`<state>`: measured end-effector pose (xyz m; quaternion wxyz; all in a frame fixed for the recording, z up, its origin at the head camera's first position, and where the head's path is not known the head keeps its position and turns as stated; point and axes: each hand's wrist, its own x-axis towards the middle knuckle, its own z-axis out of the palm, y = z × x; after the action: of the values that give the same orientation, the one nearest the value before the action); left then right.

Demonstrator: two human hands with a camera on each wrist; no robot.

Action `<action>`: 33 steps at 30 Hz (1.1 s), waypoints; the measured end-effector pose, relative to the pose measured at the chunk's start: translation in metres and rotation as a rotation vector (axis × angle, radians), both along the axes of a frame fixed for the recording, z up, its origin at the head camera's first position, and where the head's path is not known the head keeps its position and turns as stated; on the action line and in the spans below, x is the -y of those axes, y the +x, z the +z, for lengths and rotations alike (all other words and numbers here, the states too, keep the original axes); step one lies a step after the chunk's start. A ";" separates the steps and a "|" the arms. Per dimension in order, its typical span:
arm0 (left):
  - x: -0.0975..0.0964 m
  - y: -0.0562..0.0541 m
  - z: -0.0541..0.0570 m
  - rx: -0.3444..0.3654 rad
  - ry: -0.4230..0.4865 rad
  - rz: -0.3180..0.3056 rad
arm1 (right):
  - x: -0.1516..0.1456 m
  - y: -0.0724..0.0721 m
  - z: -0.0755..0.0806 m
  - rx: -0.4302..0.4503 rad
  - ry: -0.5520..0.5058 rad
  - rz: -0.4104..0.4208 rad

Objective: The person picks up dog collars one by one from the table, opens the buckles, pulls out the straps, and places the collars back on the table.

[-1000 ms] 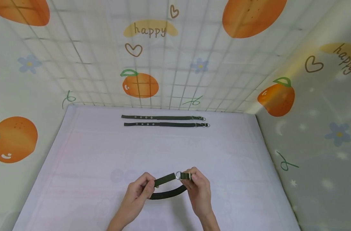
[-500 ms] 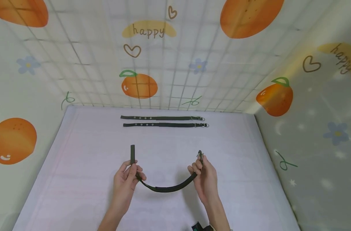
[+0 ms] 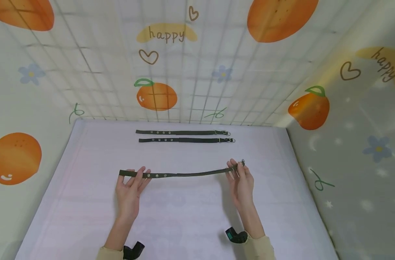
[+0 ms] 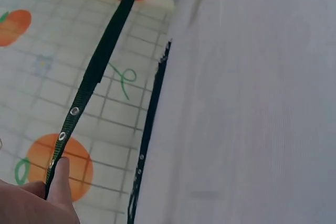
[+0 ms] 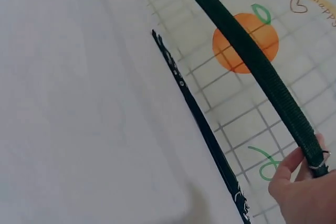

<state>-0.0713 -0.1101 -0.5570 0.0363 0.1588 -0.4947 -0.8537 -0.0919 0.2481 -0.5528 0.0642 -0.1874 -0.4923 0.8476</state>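
Observation:
A dark green collar (image 3: 191, 174) is stretched nearly straight above the table, bowing slightly downward. My left hand (image 3: 129, 195) pinches its eyelet end between thumb and fingers, and the plain tip sticks out to the left. At the other end my right hand (image 3: 243, 187) grips it beside the metal buckle and ring. Metal eyelets show near the left thumb in the left wrist view, where the collar (image 4: 100, 61) runs up to the right hand. In the right wrist view, fingers partly cover the buckle end of the collar (image 5: 262, 72).
Two similar collars, an upper one (image 3: 191, 133) and a lower one (image 3: 197, 140), lie parallel near the back edge of the white table (image 3: 184, 224). Their buckles point right. A patterned curtain (image 3: 197, 90) rises behind and at both sides.
The collar was first curved into a loop with its ends close together, then hung in a U. Both hands have moved apart and farther forward, pulling it almost straight.

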 end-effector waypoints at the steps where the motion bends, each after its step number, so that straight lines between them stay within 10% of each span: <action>1: 0.001 -0.004 -0.002 0.007 -0.001 -0.003 | -0.001 -0.003 -0.001 -0.001 0.022 -0.006; 10: 0.015 -0.053 -0.014 0.094 -0.181 -0.148 | -0.021 -0.042 -0.014 0.028 0.258 -0.066; 20: 0.043 -0.089 -0.018 0.082 -0.500 -0.383 | -0.040 -0.078 -0.028 0.269 0.895 -0.034; 33: 0.049 -0.134 -0.027 0.030 -0.874 -0.319 | -0.059 -0.118 -0.044 0.392 0.978 0.057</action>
<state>-0.2052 -0.1594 -0.5840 -0.0390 0.0630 -0.8268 -0.5575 -0.2099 0.3072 -0.5967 0.0279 -0.2769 -0.8381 0.4693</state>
